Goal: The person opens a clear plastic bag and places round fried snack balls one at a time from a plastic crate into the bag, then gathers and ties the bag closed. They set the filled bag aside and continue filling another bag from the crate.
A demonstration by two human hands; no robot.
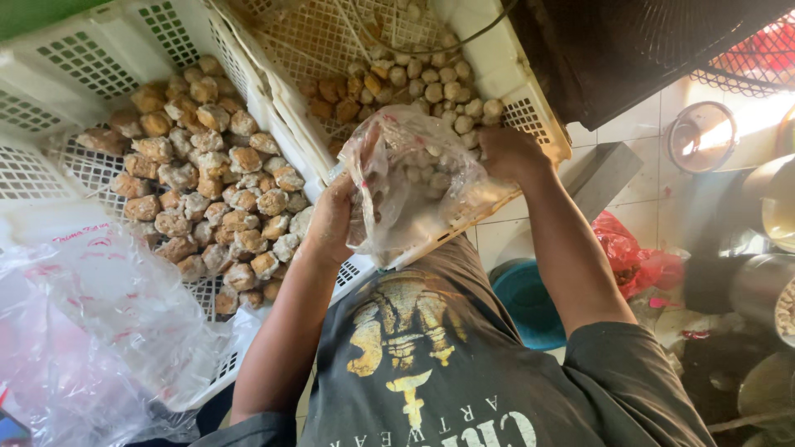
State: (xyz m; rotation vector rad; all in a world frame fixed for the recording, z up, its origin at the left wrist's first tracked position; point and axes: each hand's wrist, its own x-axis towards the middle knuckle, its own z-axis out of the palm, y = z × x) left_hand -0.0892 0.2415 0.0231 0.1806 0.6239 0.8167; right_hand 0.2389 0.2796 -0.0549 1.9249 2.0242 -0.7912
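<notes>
The white lattice crates (99,50) are holding brown and beige pieces (207,182) (some pale grey), and the clear bag (414,182) is showing red print.

Floor: pale square tiles (642,215), grey grout, stained.
Light: strong daylight from upper right, glare on tiles.
Overhead: dark mesh panel (629,50).
Vessels: metal pots (766,207) at right edge.
Basin: blue tub (526,302) on floor.
Litter: crumpled red plastic bag (633,257).

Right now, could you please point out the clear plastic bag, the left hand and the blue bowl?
clear plastic bag (414,186): head view, on its bulging middle.
left hand (331,223): head view, back of the hand.
blue bowl (526,302): head view, on its inner wall.
</notes>
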